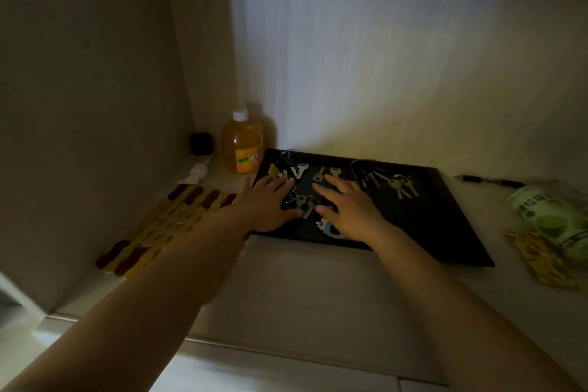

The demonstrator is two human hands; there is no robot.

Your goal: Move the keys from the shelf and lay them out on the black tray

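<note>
A black tray (445,232) lies on a pale shelf in a dim cabinet. Several silver keys are spread over it: a bunch with a yellow tag (280,169) at the far left, two single keys (324,173) in the middle, ringed bunches (397,185) to the right. My left hand (264,204) rests flat on the tray's left part, fingers spread. My right hand (350,207) lies flat beside it, fingers spread. Between the two hands sits a small key bunch (305,204) touched by both thumbs. A blue-and-white fob (327,228) shows under my right palm.
An orange drink bottle (243,143) stands at the back left beside a small black cube (201,143). A yellow and dark-red woven mat (162,223) lies left of the tray. A pen (490,181), a green can (553,220) and a yellow packet (541,261) lie to the right.
</note>
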